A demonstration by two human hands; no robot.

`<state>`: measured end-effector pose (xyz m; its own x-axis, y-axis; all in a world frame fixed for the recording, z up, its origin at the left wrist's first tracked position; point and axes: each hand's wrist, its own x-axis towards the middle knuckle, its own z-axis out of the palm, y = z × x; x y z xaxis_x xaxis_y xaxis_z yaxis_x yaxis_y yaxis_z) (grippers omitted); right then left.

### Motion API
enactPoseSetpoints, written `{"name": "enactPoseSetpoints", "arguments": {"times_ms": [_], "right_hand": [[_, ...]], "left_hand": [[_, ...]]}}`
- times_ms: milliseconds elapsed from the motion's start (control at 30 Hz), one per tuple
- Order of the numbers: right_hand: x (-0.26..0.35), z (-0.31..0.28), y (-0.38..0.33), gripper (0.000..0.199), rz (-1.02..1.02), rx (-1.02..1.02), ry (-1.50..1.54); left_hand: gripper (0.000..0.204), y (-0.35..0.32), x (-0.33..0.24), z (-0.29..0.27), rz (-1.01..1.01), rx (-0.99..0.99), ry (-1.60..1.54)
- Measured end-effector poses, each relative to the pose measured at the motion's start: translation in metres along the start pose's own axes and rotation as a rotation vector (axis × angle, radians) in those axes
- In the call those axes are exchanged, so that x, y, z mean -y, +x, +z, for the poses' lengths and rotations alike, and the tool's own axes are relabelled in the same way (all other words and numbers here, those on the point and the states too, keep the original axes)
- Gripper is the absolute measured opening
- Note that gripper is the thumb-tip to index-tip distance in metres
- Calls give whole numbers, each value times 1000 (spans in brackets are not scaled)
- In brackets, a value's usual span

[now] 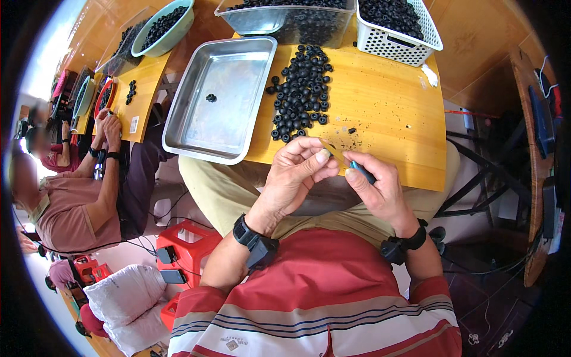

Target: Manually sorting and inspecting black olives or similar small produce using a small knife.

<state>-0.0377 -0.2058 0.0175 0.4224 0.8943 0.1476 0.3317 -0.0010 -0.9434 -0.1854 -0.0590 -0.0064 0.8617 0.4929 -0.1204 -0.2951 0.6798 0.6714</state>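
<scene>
Close to the wooden table's front edge, my two hands are nearly together. My left hand is closed in a pinch, thumb against fingers; what it grips is hidden or too small to name. My right hand is wrapped round a slim tool with a teal handle, its tip toward the left fingertips. Just beyond them lies a heap of small round black rubber-like parts with holes in them. Black crumbs are scattered to its right. A metal tray at the left holds a few black pieces.
At the table's back stand a clear plastic bin and a white perforated basket, both filled with black parts. Other people sit working at the left. A red stool and white sacks are at lower left.
</scene>
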Motion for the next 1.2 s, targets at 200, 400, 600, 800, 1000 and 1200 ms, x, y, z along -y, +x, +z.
{"name": "enactPoseSetpoints", "arguments": {"times_ms": [200,400,600,800,1000,1200], "right_hand": [[5,1,0,39,-50,-9,-74],[1,4,1,35,-137,-48,-93],[-2,5,2,36,-208,-76,-107],[-3,5,1,36,-224,-46,-118],[-1,3,1,36,-171,-56,-107],[2,1,1,36,-156,-36,-84]], "left_hand": [[19,-6,3,5,-27,-19,-97],[25,-9,3,10,-38,-17,-193],[28,-10,6,9,-49,-46,-226],[29,-10,9,3,-73,0,-235],[28,-11,10,6,-62,-9,-268],[26,-13,6,8,-35,-10,-207]]}}
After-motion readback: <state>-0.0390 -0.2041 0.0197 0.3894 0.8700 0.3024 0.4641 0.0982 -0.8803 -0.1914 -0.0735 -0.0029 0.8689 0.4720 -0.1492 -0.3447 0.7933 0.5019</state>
